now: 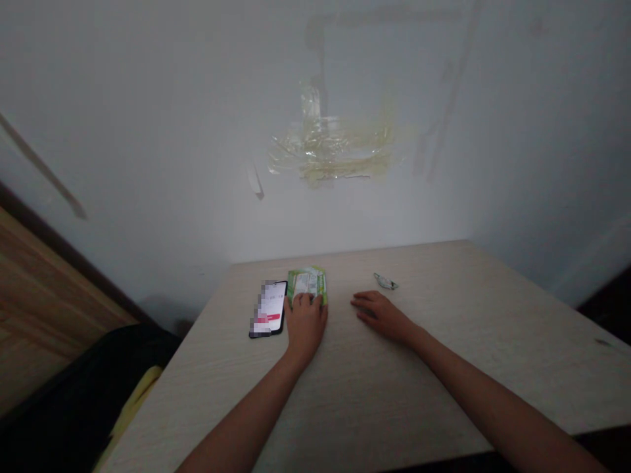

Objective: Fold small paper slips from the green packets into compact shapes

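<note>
My left hand (305,320) lies palm down with its fingers spread over the near edge of a flat green-and-white packet (308,281). The fingers cover that edge, and nothing is gripped. Just left of this hand is a smartphone (272,307) with a lit screen that is partly blurred out. My right hand (383,314) rests on the table with its fingers stretched to the left, holding nothing. A little beyond it lies a small crumpled green-and-white wrapper (386,282), apart from the fingers.
The pale wooden table (345,407) meets a grey wall (187,131) at the back. Yellowed clear tape (340,148) sticks to the wall. At the lower left are a dark cloth (98,387), a yellow cloth (133,401) and a wooden panel (44,282).
</note>
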Available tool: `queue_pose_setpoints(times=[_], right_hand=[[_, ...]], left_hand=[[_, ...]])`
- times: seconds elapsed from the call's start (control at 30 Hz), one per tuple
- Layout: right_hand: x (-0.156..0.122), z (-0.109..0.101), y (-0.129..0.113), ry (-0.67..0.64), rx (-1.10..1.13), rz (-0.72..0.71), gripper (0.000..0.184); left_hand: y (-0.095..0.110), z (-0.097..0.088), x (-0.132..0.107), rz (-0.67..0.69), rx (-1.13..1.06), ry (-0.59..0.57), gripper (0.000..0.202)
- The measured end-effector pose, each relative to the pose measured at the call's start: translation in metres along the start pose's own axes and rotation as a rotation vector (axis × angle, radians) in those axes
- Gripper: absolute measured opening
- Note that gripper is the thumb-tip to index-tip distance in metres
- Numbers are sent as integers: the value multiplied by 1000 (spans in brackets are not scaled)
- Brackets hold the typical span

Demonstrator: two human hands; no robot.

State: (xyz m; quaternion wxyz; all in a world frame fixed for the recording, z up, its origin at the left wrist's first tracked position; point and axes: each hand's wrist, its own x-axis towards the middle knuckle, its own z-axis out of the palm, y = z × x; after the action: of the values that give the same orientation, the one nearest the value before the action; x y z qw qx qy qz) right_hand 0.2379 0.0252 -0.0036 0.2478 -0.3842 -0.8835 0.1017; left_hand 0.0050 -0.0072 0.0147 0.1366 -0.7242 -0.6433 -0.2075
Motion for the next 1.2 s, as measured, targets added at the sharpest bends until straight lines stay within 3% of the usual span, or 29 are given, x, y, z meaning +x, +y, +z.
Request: queue_pose_setpoints(times=[0.63,1.03,1.2], right_hand=[[-1,-1,0,0,25,1,37],[0,0,1,-2,18,-4,37],[0,-1,0,-5,14,-2,37]], left_hand=[[-13,3,12,-8,-82,71,24],[-15,12,12,-20,-171,19,25],[-12,13,10,-21,-165,-62,27]])
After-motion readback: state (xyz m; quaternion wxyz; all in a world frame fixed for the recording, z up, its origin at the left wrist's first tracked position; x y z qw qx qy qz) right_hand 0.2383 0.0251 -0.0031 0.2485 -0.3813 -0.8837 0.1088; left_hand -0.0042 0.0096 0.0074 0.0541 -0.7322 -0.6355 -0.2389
